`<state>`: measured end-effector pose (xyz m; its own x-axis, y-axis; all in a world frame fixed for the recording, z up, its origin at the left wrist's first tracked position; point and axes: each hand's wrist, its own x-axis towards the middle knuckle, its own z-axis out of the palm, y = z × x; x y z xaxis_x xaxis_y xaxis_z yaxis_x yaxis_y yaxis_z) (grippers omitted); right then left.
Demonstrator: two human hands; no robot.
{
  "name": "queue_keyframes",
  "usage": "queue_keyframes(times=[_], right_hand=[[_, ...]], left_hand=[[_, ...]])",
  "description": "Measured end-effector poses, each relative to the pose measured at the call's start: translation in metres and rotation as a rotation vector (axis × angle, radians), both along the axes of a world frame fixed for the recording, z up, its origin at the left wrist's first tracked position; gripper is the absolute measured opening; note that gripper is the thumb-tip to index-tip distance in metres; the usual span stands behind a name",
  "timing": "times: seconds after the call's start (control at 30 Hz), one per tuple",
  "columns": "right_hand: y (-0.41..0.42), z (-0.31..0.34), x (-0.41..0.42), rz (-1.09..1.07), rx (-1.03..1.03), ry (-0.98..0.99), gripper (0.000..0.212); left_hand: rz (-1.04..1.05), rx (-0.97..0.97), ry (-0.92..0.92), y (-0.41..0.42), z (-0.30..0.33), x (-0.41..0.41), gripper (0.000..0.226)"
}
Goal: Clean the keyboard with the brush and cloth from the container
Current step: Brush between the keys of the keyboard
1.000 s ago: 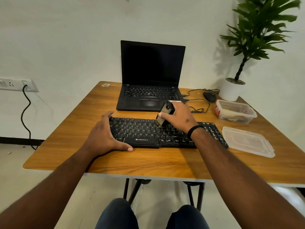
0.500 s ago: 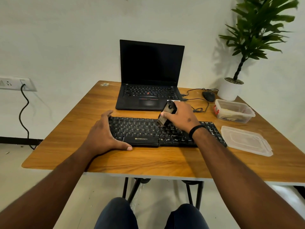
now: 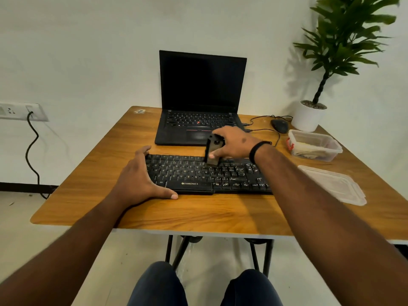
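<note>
A black keyboard [image 3: 198,176] lies across the middle of the wooden table [image 3: 198,213]. My right hand [image 3: 234,143] grips a small dark brush [image 3: 212,152], held upright with its lower end on the keyboard's upper middle rows. My left hand [image 3: 138,181] rests spread on the keyboard's left end, thumb along its front edge. At the right stands a clear plastic container [image 3: 314,145] with a cloth [image 3: 309,152] inside. Its lid [image 3: 333,184] lies on the table in front of it.
An open black laptop [image 3: 199,107] sits behind the keyboard. A black mouse [image 3: 280,125] with cables and a white potted plant [image 3: 309,115] stand at the back right. A wall socket with a black cord [image 3: 31,138] is at the left. My knees show below the table edge.
My right hand has shifted with the brush slightly toward the keyboard's back rows, and the brush stands more upright. My left hand stays on the keyboard's left end.
</note>
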<state>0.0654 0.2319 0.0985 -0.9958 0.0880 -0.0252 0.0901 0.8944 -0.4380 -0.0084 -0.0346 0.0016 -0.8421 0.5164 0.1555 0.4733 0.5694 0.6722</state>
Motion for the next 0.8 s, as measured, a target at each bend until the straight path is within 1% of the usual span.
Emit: queue_keyframes(times=[0.07, 0.13, 0.23, 0.33, 0.4, 0.63, 0.7, 0.8], right_hand=[[0.009, 0.005, 0.003, -0.045, 0.076, -0.024, 0.026], [0.006, 0.006, 0.003, -0.044, 0.063, -0.023, 0.026], [-0.019, 0.001, -0.003, 0.029, -0.021, -0.006, 0.027], [-0.045, -0.004, -0.013, 0.111, 0.016, 0.058, 0.025], [-0.048, -0.003, -0.017, 0.131, 0.037, 0.058, 0.024], [-0.005, 0.009, -0.001, -0.034, 0.002, -0.064, 0.026], [-0.008, 0.008, -0.002, -0.019, 0.004, -0.065, 0.026], [-0.027, 0.002, -0.007, 0.049, -0.010, -0.010, 0.021]], left_hand=[[-0.002, 0.003, 0.005, 0.001, 0.000, 0.000, 0.160], [-0.008, 0.009, 0.009, 0.001, -0.001, 0.001, 0.157], [-0.005, 0.011, 0.008, 0.001, -0.001, 0.002, 0.158], [0.001, 0.007, 0.000, 0.000, 0.000, 0.002, 0.162], [0.001, 0.007, -0.005, 0.000, 0.001, 0.003, 0.163], [-0.004, -0.002, 0.001, 0.001, 0.000, 0.002, 0.163], [-0.001, -0.006, 0.009, 0.001, -0.001, 0.001, 0.162], [0.003, -0.007, 0.008, 0.001, -0.001, 0.001, 0.162]])
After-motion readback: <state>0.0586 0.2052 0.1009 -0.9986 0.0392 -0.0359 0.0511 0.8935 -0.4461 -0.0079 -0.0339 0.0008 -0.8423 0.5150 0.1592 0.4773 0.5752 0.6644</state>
